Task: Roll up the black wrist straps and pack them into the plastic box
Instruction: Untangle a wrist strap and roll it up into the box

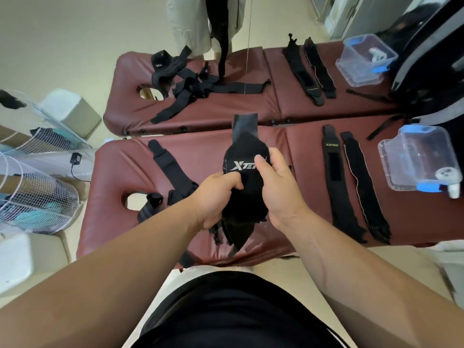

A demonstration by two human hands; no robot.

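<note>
Head view: both hands raised over the maroon bed (296, 146). L hand (216, 197) is fisted round the lower part of 1 black wrist strap (241, 156) w/ white "XTE" print. R hand (278, 187) grips its right edge, thumb on the print. The strap is in the air, well left of the plastic box (414, 159), not in it.

Box: 1, clear, blue clips, at the bed's right end. Just left of it: 2 flat straps (336, 177), side by side. Far left of it, past the hands: more loose straps (175, 172), no. unclear. Beyond the box: 2nd maroon surface (226, 104) w/ a similar box and straps; mirror or not, can't tell.
</note>
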